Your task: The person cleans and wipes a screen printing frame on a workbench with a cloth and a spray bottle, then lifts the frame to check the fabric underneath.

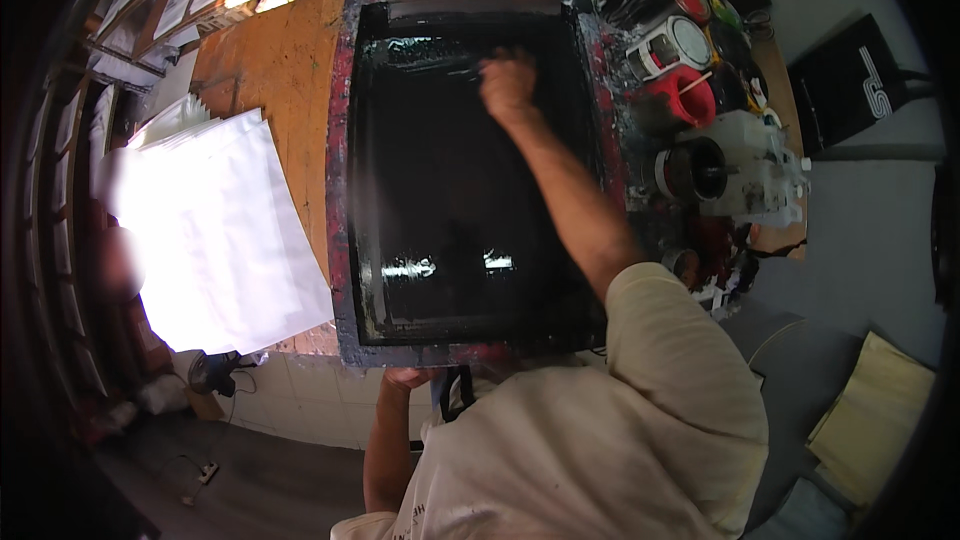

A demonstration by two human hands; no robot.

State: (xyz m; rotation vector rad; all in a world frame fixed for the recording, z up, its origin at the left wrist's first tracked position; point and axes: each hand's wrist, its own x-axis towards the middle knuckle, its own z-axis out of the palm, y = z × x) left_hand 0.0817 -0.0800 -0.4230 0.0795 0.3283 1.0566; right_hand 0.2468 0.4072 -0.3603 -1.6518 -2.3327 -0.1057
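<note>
A screen-printing frame (340,175) lies before me, its rim stained red and black. Its dark mesh (460,180) has wet, shiny patches near the far end and the near end. My right hand (508,85) is over the far part of the mesh, arm stretched out, fingers curled and a little blurred. Whatever it grips, if anything, is lost against the black. At the near rim, left of my body, my left hand (408,377) touches or sits just under the frame's edge; its fingers are hidden there.
Left of the frame, a stack of white sheets (230,240) lies on the wooden table (265,70). Paint tins (675,45), a red tub (680,100), a dark open can (690,170) and a translucent jug (765,170) crowd the right side. Shelves (110,50) stand far left.
</note>
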